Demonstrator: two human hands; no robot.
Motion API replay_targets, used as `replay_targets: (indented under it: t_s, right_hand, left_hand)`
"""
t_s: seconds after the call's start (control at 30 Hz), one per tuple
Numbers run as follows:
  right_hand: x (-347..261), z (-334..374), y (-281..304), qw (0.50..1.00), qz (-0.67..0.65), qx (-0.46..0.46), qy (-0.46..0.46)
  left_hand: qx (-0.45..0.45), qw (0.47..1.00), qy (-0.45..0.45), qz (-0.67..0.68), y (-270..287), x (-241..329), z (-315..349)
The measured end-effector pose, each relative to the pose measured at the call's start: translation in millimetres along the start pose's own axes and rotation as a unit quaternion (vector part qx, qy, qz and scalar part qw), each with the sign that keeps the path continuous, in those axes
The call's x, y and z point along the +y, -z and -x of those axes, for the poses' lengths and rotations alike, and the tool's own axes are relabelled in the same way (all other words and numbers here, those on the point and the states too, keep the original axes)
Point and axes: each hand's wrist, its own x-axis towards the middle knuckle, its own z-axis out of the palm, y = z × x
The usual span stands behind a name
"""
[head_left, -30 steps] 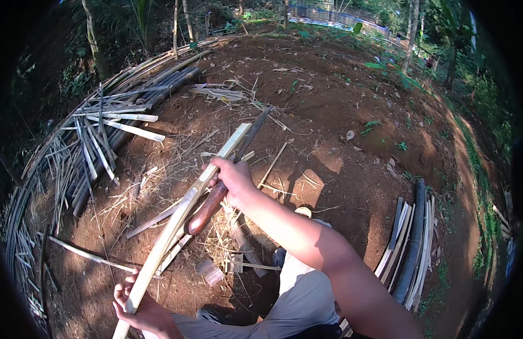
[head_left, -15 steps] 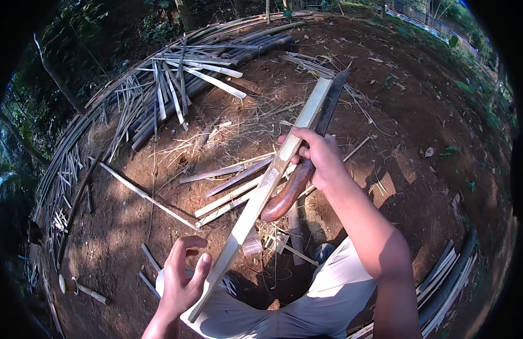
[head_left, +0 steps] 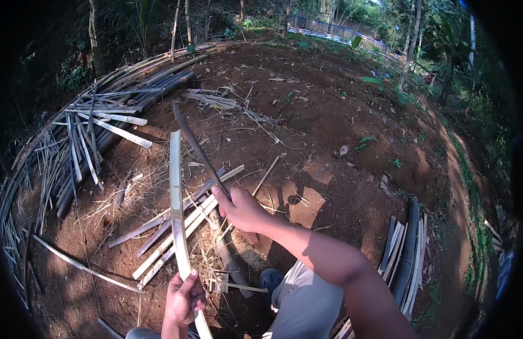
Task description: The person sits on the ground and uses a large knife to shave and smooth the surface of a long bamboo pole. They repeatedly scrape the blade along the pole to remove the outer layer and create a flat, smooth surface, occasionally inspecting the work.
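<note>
A pale split bamboo strip stands steeply tilted in front of me, its lower end near my legs. My left hand is closed round its lower part, thumb on the near face. In my right hand is a machete, gripped by its brown wooden handle, the end of which shows below the fist. The dark blade points up and to the left, to the right of the strip and apart from it. Behind the strip, several split bamboo pieces lie across the ground.
A big pile of bamboo poles and strips spreads along the left and far left. At the right, a bundle of bamboo lies beside my leg. A short length of wood and shavings lie before my feet on brown soil. Trees stand beyond.
My left hand, loose and apart before, now grips the bamboo strip low down. My right hand has let go of the strip, keeping only the machete. The view has swung right.
</note>
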Motion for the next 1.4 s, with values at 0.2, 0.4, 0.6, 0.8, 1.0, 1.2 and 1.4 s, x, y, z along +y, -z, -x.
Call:
replay_targets:
  t_s: [0.2,0.4,0.6,0.8,1.0,1.2,1.4]
  right_hand:
    - [-3.5,51.7,-57.4,0.932,0.304,-0.152,0.122]
    - [8.3,64.6,-95.2,0.906,0.330,-0.208,0.165]
    - [7.6,4.8,-74.6,0.925,0.348,-0.147,0.038]
    - [19.6,29.4,-77.1,0.913,0.353,-0.168,0.118]
    - [32.7,-7.7,-56.3,0.910,0.388,-0.132,0.065]
    - [14.9,27.3,-82.7,0.895,0.376,-0.145,0.191]
    - [39.2,3.6,-51.4,0.899,0.418,-0.090,0.091]
  left_hand:
    - [0.030,0.998,-0.032,-0.041,2.5,-11.6,-7.2]
    - [0.057,0.998,0.032,-0.027,10.0,-22.4,1.4]
    - [-0.009,0.999,0.022,0.024,15.8,-24.3,11.7]
    - [0.015,0.999,0.036,-0.036,18.9,-22.2,-4.3]
    - [-0.012,0.999,0.042,-0.011,31.2,-11.8,3.9]
    - [0.005,0.999,0.009,-0.053,34.8,-15.5,14.8]
    - [-0.010,0.999,0.032,-0.012,39.3,-19.1,13.3]
